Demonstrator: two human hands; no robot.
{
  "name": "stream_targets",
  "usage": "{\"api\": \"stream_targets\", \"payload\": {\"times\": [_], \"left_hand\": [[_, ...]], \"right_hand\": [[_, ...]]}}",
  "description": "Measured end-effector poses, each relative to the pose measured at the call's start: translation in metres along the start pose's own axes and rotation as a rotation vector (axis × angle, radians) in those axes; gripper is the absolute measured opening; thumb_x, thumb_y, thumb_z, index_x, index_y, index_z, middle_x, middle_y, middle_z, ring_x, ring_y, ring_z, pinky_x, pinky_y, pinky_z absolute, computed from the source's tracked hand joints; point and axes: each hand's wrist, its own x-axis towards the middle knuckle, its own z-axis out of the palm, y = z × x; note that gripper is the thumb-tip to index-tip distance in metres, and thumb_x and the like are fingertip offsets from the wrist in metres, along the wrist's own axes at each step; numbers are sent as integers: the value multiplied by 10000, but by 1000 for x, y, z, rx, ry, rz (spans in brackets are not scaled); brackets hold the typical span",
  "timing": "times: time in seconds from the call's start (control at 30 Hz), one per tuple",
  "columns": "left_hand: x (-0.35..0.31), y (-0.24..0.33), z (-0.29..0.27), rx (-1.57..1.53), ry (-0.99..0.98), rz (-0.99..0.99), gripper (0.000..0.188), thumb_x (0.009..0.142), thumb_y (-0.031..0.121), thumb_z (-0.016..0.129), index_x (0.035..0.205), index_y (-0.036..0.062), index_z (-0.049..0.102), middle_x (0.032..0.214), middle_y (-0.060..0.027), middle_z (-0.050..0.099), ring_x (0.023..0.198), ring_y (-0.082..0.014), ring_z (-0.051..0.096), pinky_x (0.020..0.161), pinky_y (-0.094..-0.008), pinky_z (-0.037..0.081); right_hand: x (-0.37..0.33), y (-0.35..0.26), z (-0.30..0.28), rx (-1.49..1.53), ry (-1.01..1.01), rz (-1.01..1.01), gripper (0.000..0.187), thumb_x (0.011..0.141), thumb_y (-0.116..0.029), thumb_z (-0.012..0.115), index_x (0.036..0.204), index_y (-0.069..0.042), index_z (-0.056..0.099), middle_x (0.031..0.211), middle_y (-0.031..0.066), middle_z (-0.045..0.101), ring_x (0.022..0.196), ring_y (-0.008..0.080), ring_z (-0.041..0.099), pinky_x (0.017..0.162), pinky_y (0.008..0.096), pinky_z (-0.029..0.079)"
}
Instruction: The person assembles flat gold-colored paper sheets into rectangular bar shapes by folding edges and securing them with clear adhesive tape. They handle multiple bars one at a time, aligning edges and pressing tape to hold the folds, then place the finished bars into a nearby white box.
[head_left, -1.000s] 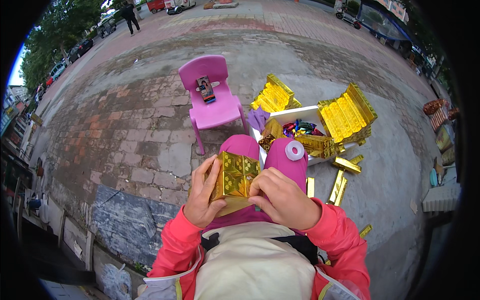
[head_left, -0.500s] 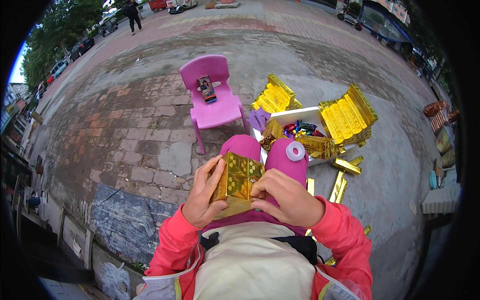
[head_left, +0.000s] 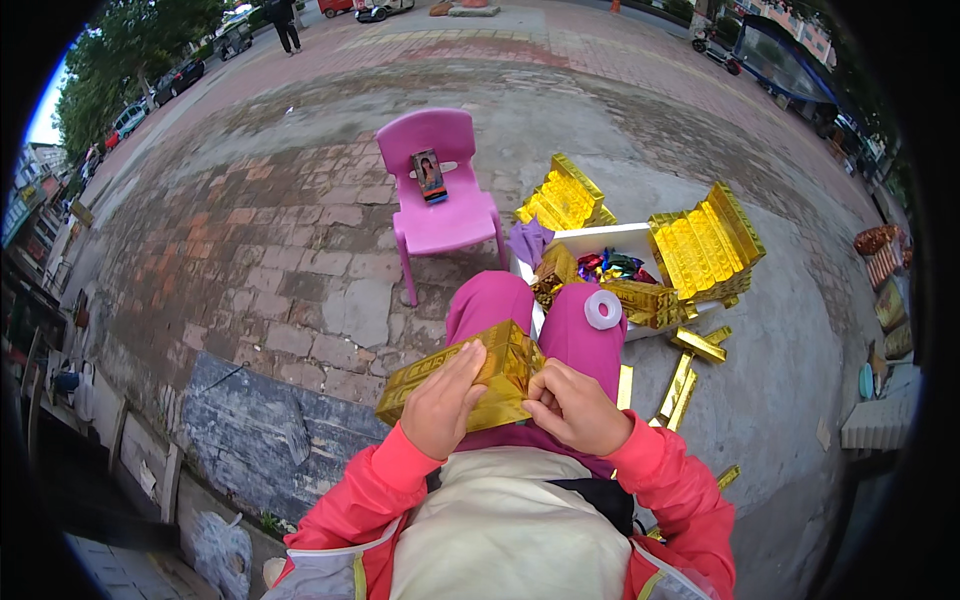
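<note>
Slanting over the near edge of the lap (head_left: 580,345), the gold box (head_left: 508,372) is held from above by the left hand (head_left: 445,402), fingers together. The right hand (head_left: 577,405) pinches its right end.

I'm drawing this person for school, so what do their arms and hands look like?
Both arms wear long coral-red sleeves. The left sleeve and right sleeve look loose, with snug cuffs of the same colour at the wrists. The left hand and right hand are bare, with no gloves. I can't see any cables or markings on them.
</note>
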Motion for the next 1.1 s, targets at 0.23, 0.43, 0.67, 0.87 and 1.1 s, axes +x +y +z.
{"api": "stream_targets", "payload": {"times": [0.23, 0.43, 0.67, 0.87, 1.1], "left_hand": [[6, 7, -14, -60, 68, 7, 299, 883, 87, 757, 1158, -16, 701, 1040, -147, 756, 1019, -326, 726, 872, -368, 568], [74, 0, -62, -334, -609, -320, 553, 1040, 440, 550, 1260, -59, 642, 1083, -191, 744, 1005, -303, 733, 855, -372, 577], [156, -19, -53, -455, -972, -713, 880, 1007, 702, 372, 1275, -97, 627, 1128, -253, 712, 930, -311, 752, 729, -362, 636], [169, -32, -59, -422, -950, -772, 912, 997, 725, 347, 1305, -95, 602, 1118, -264, 712, 911, -320, 756, 715, -360, 639], [182, -43, -111, 248, -171, -287, 858, 1020, 638, 434, 1398, -131, 476, 1286, -334, 610, 1237, -422, 605, 1039, -470, 498]], "right_hand": [[-23, 15, 5, 154, 50, 186, 148, 944, -81, 688, 975, -15, 559, 859, 74, 531, 670, 161, 584, 614, 300, 471], [-42, 28, 11, 328, 78, 316, 132, 965, -83, 674, 990, -21, 560, 866, 46, 530, 680, 117, 570, 610, 274, 463], [-51, 28, 17, 284, -1, 271, 140, 972, -98, 676, 995, -20, 562, 871, 40, 527, 704, 116, 566, 629, 275, 469], [-55, 29, 16, 222, 12, 239, 143, 965, -99, 682, 992, -18, 567, 880, 60, 533, 716, 147, 574, 645, 291, 475], [-54, 24, 17, 230, 28, 218, 153, 955, -99, 695, 997, -20, 571, 871, 60, 536, 716, 144, 586, 647, 293, 480]]}}
